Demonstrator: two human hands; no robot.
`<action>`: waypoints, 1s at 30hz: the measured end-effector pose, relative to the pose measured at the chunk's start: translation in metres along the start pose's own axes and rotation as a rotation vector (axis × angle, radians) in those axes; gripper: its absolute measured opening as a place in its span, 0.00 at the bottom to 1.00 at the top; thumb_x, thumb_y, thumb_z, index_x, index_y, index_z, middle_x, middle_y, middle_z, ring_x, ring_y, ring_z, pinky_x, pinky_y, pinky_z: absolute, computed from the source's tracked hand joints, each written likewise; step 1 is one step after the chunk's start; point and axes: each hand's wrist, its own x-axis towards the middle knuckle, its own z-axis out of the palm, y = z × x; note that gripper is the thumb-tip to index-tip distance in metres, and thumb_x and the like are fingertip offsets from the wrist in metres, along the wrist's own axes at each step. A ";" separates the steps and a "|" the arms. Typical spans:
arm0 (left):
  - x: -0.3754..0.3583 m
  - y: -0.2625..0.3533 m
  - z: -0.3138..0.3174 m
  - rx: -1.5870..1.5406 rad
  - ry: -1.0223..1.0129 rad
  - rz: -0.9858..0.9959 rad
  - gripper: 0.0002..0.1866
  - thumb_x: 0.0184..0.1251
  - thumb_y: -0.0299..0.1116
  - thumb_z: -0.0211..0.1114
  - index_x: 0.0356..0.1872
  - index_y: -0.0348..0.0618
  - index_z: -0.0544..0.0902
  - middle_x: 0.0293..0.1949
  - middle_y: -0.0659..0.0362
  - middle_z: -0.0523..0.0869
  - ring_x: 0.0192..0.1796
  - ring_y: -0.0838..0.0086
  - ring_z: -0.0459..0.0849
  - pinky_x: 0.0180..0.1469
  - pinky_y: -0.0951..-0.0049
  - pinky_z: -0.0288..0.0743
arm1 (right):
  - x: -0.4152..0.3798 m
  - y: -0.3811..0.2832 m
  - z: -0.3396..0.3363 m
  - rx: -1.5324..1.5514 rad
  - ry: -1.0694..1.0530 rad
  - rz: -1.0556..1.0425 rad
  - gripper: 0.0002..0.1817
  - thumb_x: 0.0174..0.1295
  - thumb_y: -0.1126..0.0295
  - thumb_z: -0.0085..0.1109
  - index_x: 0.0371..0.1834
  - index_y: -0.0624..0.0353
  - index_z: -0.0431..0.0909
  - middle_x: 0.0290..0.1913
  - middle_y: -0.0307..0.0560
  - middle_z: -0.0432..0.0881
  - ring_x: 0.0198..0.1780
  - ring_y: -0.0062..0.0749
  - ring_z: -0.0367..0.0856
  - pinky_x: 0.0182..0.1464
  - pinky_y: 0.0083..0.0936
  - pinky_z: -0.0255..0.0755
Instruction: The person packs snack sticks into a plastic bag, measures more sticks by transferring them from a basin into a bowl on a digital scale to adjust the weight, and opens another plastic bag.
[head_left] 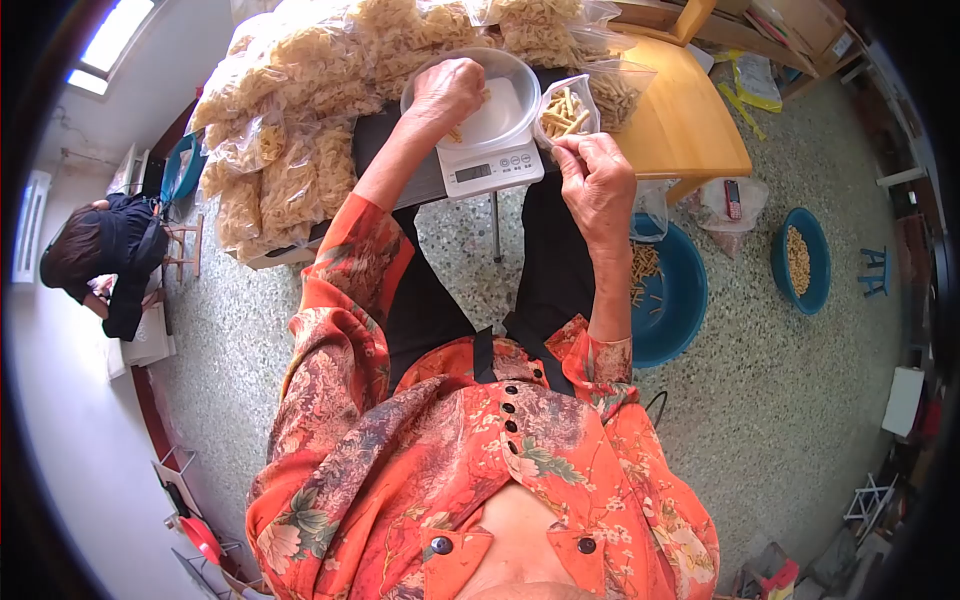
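Note:
My left hand (448, 96) is inside a clear plastic bowl (516, 68), its fingers curled around pale yellow stick pieces that show in part at the fingertips. A few more pieces lie at the bowl's near side, below my wrist. The bowl stands on a white kitchen scale (490, 170) whose small display is too small to read. My right hand (597, 180) pinches the near edge of a small clear plastic bag (545, 128). The bag's mouth is open towards me, with several yellow sticks (567, 112) inside.
Filled bags of dried yellow pieces (310, 150) are piled at the left and back. A wooden stool (690, 120) stands right. Blue basins (685, 310) with sticks sit on the floor, near a phone (733, 198) on a plastic bag. Another person (115, 245) bends at far left.

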 end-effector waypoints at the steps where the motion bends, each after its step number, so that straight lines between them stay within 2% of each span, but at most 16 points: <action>1: 0.001 -0.001 0.003 -0.001 0.000 -0.002 0.07 0.52 0.34 0.68 0.32 0.48 0.85 0.36 0.55 0.86 0.43 0.59 0.85 0.45 0.60 0.77 | 0.000 0.000 0.000 0.000 -0.002 -0.001 0.05 0.55 0.73 0.68 0.34 0.58 0.84 0.35 0.46 0.82 0.36 0.43 0.83 0.39 0.33 0.77; 10: 0.004 -0.003 0.010 -0.042 0.053 -0.002 0.08 0.52 0.34 0.68 0.33 0.48 0.86 0.37 0.55 0.87 0.44 0.59 0.85 0.46 0.60 0.78 | 0.000 0.001 0.000 -0.008 -0.007 0.003 0.05 0.55 0.73 0.68 0.34 0.58 0.84 0.34 0.46 0.82 0.36 0.43 0.83 0.39 0.33 0.77; 12: 0.007 -0.002 0.008 0.038 -0.060 -0.074 0.07 0.51 0.34 0.68 0.32 0.48 0.87 0.37 0.56 0.87 0.44 0.59 0.85 0.46 0.60 0.78 | 0.000 0.000 0.000 -0.011 -0.006 -0.010 0.05 0.55 0.73 0.68 0.34 0.58 0.84 0.34 0.46 0.82 0.36 0.43 0.83 0.39 0.33 0.77; 18: 0.003 0.007 0.008 0.005 -0.115 -0.072 0.05 0.51 0.33 0.68 0.30 0.49 0.87 0.36 0.57 0.87 0.44 0.60 0.85 0.46 0.61 0.78 | 0.000 0.001 0.001 -0.006 -0.004 -0.006 0.05 0.55 0.73 0.68 0.34 0.58 0.84 0.34 0.46 0.82 0.35 0.43 0.82 0.38 0.34 0.76; 22: 0.001 0.007 0.006 -0.004 -0.068 -0.052 0.05 0.49 0.32 0.68 0.29 0.50 0.87 0.35 0.57 0.87 0.43 0.60 0.85 0.47 0.61 0.77 | 0.000 0.001 0.000 -0.018 -0.023 0.012 0.05 0.55 0.72 0.67 0.34 0.58 0.84 0.34 0.47 0.81 0.36 0.44 0.82 0.38 0.34 0.76; 24: -0.001 0.001 0.005 -0.156 0.053 0.011 0.05 0.52 0.33 0.70 0.31 0.48 0.87 0.32 0.59 0.87 0.37 0.68 0.86 0.39 0.66 0.79 | 0.000 0.002 0.001 -0.010 -0.010 0.000 0.05 0.55 0.72 0.67 0.34 0.58 0.84 0.34 0.47 0.82 0.36 0.44 0.82 0.39 0.34 0.76; 25: -0.004 0.004 0.000 -0.155 0.053 0.012 0.05 0.52 0.33 0.70 0.31 0.48 0.87 0.32 0.59 0.87 0.37 0.68 0.86 0.39 0.66 0.79 | 0.000 0.002 0.000 -0.009 -0.009 0.000 0.05 0.55 0.72 0.67 0.34 0.58 0.84 0.34 0.47 0.82 0.36 0.44 0.82 0.39 0.34 0.76; 27: -0.010 0.009 -0.012 -0.862 -0.119 -0.145 0.08 0.56 0.35 0.72 0.33 0.42 0.86 0.30 0.62 0.86 0.31 0.79 0.83 0.28 0.76 0.76 | 0.000 0.002 0.001 -0.014 -0.024 0.010 0.05 0.55 0.72 0.67 0.34 0.58 0.84 0.35 0.47 0.82 0.36 0.44 0.82 0.39 0.34 0.76; 28: -0.012 0.009 -0.013 -1.130 -0.174 -0.128 0.11 0.61 0.35 0.72 0.37 0.38 0.84 0.30 0.63 0.85 0.27 0.86 0.80 0.21 0.85 0.69 | 0.000 0.001 0.001 -0.011 -0.023 0.008 0.05 0.55 0.72 0.67 0.34 0.58 0.84 0.35 0.47 0.82 0.36 0.44 0.82 0.39 0.34 0.76; 29: -0.013 0.009 -0.014 -1.128 -0.172 -0.128 0.11 0.61 0.35 0.72 0.37 0.38 0.84 0.30 0.63 0.85 0.27 0.86 0.80 0.21 0.85 0.69 | 0.000 0.001 0.001 -0.018 -0.017 -0.015 0.05 0.56 0.74 0.68 0.35 0.60 0.84 0.34 0.47 0.82 0.34 0.40 0.83 0.37 0.31 0.76; 30: -0.014 0.010 -0.014 -1.338 -0.243 -0.194 0.10 0.62 0.33 0.71 0.38 0.37 0.83 0.31 0.62 0.85 0.27 0.85 0.80 0.20 0.86 0.69 | 0.000 0.001 0.001 -0.026 -0.010 -0.038 0.05 0.56 0.75 0.68 0.36 0.61 0.84 0.33 0.48 0.82 0.31 0.36 0.83 0.35 0.28 0.76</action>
